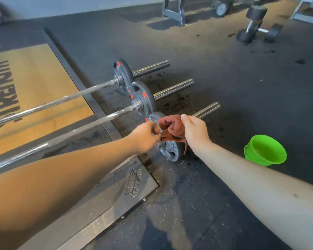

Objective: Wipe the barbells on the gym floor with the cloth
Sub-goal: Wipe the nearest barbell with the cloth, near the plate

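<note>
Out beyond the left hand (pixel 144 137) and to its left, three barbells (pixel 65 98) lie side by side, their shafts crossing the wooden platform (pixel 34 78). The two farther shafts show pale streaks, and dark damp patches mark the floor (pixel 224 73) around the plates. I'd say the wiping is well under way, though I cannot tell which bars are finished. The nearest bar's shaft is hidden behind the left forearm, so its condition is anyone's guess. Nothing is being wiped right now, because the cloth (pixel 172 127) is off the metal and held up between both hands.

The left hand has its fingers drawn together, pinching the cloth's left edge. The cloth itself is a rust-brown rag, bunched and twisted, and a loose tail hangs below the right hand. It hovers just over the plate (pixel 172 150) of the nearest barbell, with that bar's bare end poking out beyond the right hand. The right hand (pixel 194 131) has its fingers curled around the bunched right side of the cloth. It looks like wringing or refolding before the next pass, probably on that nearest plate or bar.

To the right of the right hand, and well apart from it, a green bucket (pixel 265 152) stands on the floor. Far beyond it lie some dumbbells (pixel 256 24).
</note>
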